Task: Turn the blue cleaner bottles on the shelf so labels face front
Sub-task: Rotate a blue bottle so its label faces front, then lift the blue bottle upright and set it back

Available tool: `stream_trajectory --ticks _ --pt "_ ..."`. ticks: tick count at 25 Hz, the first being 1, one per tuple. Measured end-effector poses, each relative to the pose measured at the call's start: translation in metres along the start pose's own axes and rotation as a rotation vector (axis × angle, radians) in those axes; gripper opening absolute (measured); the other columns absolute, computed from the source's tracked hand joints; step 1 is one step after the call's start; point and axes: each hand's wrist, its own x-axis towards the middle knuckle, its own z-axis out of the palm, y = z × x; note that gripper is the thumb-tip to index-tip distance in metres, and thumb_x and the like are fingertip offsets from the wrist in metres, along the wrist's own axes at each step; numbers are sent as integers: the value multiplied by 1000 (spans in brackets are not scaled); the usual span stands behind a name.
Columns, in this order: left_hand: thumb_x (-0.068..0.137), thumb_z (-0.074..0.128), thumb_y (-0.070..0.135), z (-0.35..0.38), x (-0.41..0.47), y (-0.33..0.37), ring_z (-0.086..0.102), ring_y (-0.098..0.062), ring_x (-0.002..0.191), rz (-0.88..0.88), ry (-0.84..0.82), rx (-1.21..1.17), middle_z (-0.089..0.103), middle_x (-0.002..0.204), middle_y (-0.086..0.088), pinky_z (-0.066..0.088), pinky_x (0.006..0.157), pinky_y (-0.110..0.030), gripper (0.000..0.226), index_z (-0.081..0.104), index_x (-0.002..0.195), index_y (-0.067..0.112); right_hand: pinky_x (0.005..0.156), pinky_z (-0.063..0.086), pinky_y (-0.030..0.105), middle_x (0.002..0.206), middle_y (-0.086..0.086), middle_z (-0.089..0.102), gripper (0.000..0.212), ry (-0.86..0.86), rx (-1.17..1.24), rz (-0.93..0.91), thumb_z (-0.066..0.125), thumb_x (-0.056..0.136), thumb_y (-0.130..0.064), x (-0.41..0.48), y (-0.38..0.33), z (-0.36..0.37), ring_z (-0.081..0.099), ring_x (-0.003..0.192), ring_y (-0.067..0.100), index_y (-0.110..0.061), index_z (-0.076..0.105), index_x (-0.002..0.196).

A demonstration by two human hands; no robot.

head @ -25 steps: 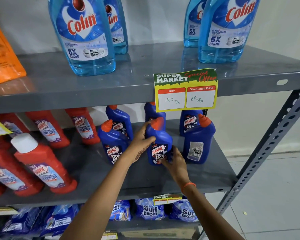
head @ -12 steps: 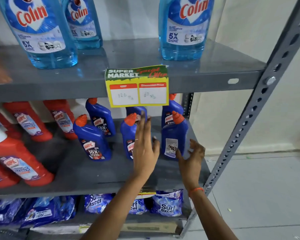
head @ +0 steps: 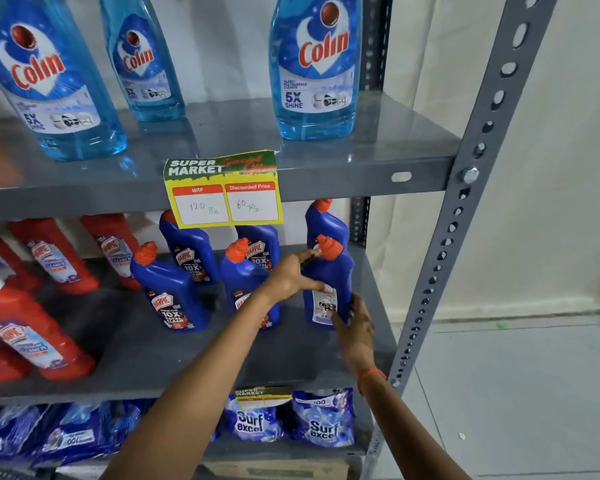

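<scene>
Several blue Harpic bottles with orange caps stand on the middle grey shelf (head: pixel 146 355). The front right blue bottle (head: pixel 333 271) shows its white back label with a barcode toward me. My left hand (head: pixel 290 275) grips its left side near the shoulder, and my right hand (head: pixel 355 327) holds its lower right side. The front middle blue bottle (head: pixel 239 278) is partly hidden by my left forearm, its front label facing me. The front left blue bottle (head: pixel 170 292) and two rear blue bottles (head: pixel 191 254) show front labels. Another rear bottle (head: pixel 324 220) stands behind the held one.
Red Harpic bottles (head: pixel 32 334) fill the shelf's left side. Light blue Colin bottles (head: pixel 316 64) stand on the upper shelf, with a yellow price tag (head: pixel 224 192) hanging from its edge. Surf Excel packs (head: pixel 323 417) lie below. A perforated grey upright (head: pixel 461 216) borders the right.
Both hands left the front middle bottle, moved right, and closed on the front right bottle. The view shifted right as well.
</scene>
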Motion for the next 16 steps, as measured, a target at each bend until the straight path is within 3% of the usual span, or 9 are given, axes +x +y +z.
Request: stream_trajectory --ticks 2,5,7,9,11,13,16 --pt "59 87 22 8 -4 7 63 -18 99 7 141 -32 68 112 -7 50 86 -28 59 60 111 13 103 40 39 136 13 48 65 16 -78 -21 67 80 -13 -8 1 1 46 125 30 -13 34 137" --pt "55 87 35 16 -7 24 66 -21 88 -48 371 -8 71 99 -4 55 79 -36 52 63 97 14 115 23 41 153 12 23 105 15 -187 -73 79 69 -27 -23 -3 11 20 141 29 -12 10 146" --pt "56 84 43 22 -12 34 66 -23 84 -131 476 -2 72 96 -4 57 76 -38 53 63 95 12 116 19 41 154 12 17 112 40 -231 -104 80 68 -31 -26 -10 16 14 142 28 -12 3 146" --pt "59 80 48 25 -17 38 67 -23 82 -159 520 -7 72 93 -4 58 74 -38 53 64 94 12 115 23 40 153 13 19 104 76 -226 -120 76 72 -25 -23 -15 14 16 141 28 -14 4 146" --pt "62 78 49 16 -21 36 69 -22 78 -130 454 -126 74 85 -2 59 68 -35 46 67 89 13 110 29 36 150 10 28 94 66 -142 -151 72 73 -18 -23 -16 10 26 137 25 -19 12 145" --pt "62 80 45 1 -21 28 71 -21 80 -92 258 -437 76 77 1 61 63 -32 36 70 82 17 104 42 37 139 6 41 86 46 32 -158 72 69 -17 -26 -18 4 45 122 21 -26 25 141" --pt "66 77 32 -12 -20 13 67 -20 98 -9 -77 -780 75 94 4 58 83 -30 34 69 97 21 86 52 28 125 1 44 70 41 112 -265 67 63 -21 -26 -23 -5 53 102 10 -41 38 124"
